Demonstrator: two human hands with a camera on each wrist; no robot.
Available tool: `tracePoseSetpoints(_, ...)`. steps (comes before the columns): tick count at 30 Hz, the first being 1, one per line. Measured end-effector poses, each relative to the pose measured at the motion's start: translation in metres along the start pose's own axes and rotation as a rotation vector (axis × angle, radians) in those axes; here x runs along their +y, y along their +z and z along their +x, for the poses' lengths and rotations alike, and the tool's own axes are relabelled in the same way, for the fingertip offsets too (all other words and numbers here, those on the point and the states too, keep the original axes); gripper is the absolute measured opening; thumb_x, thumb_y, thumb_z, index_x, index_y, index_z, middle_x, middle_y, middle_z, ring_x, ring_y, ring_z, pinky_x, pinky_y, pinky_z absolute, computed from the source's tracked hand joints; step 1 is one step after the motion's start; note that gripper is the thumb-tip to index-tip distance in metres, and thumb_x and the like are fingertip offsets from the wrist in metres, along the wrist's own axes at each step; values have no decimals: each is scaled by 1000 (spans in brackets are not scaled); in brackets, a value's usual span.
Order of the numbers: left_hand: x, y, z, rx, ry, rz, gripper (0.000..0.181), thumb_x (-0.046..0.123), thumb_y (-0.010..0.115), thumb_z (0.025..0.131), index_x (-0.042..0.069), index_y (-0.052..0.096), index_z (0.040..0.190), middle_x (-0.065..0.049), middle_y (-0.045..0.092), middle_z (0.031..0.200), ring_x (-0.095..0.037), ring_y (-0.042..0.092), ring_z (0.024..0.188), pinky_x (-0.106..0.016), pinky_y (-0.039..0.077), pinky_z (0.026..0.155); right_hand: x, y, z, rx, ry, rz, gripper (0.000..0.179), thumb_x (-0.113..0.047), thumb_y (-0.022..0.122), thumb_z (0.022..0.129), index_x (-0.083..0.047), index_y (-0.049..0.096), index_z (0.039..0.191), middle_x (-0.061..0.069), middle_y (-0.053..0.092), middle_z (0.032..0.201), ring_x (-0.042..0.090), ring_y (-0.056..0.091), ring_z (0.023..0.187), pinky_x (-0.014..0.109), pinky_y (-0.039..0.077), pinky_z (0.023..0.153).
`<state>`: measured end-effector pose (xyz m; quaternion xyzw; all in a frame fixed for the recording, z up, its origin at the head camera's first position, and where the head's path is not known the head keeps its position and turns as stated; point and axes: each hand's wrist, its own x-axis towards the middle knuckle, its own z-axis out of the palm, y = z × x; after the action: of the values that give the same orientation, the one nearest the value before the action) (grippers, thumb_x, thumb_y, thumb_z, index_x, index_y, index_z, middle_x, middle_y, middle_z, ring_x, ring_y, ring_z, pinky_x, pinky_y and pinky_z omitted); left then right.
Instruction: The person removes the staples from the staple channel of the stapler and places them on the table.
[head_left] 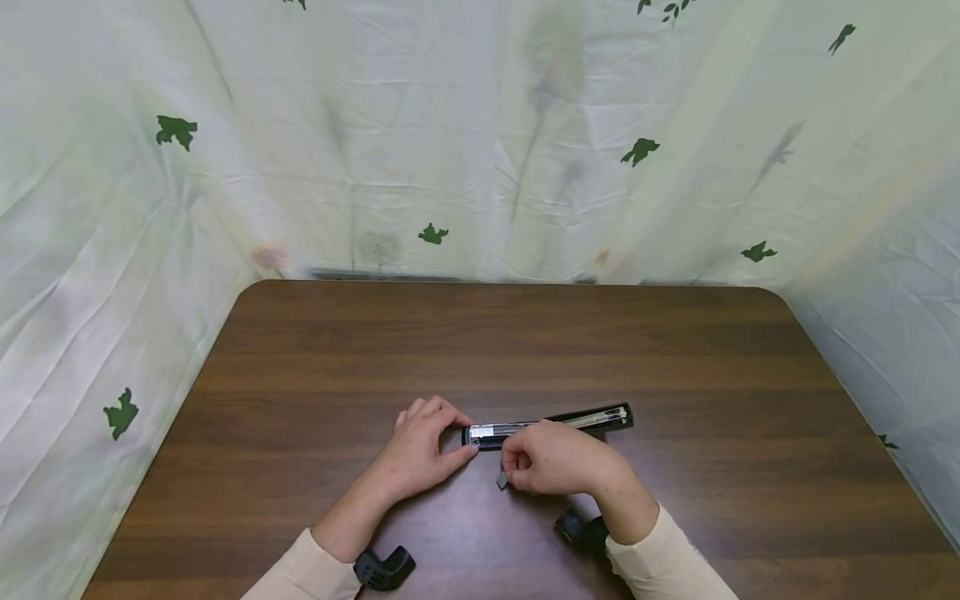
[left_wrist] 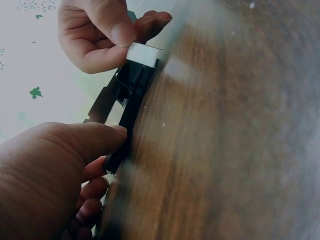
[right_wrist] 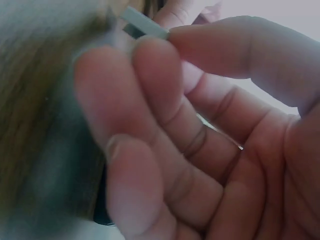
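An opened black stapler (head_left: pixel 611 417) lies lengthwise across the table, its metal inside showing. At its left end, my left hand (head_left: pixel 422 450) grips it between thumb and fingers; the left wrist view shows the thumb on the side of the black stapler body (left_wrist: pixel 131 112). My right hand (head_left: pixel 562 458) is in front of the stapler's middle and pinches a short silver strip of staples (left_wrist: pixel 144 55) between thumb and forefinger. In the right wrist view the staple strip (right_wrist: pixel 145 22) sticks out past the fingertips. The right hand hides part of the stapler in the head view.
The brown wooden table (head_left: pixel 495 342) extends around the stapler on all sides. A pale curtain (head_left: pixel 480 150) with green leaf shapes hangs behind and beside it. Black wrist devices (head_left: pixel 384 568) sit at both wrists, close to the tabletop.
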<state>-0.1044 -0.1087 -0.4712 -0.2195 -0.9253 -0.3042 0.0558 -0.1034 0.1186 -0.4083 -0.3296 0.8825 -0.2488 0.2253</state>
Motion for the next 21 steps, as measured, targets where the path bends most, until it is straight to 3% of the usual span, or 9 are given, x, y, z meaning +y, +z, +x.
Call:
tracePoseSetpoints(10,0,0,0,0,-8,-2,26,42,74,74,30,64,96,17,52,92,-6,42,86,-30,30,73,1,1,1,8,51,-89,19,-13,61,79,-25,55,66,-15,47,59,3,42,52,23,36,50)
tracePoseSetpoints(21,0,0,0,3,-1,-7,26,41,74,74,30,64,96,17,52,93,-6,42,86,-31,30,74,2,1,0,15,94,-94,20,-12,61,79,-25,56,65,-14,49,57,4,44,51,24,37,50)
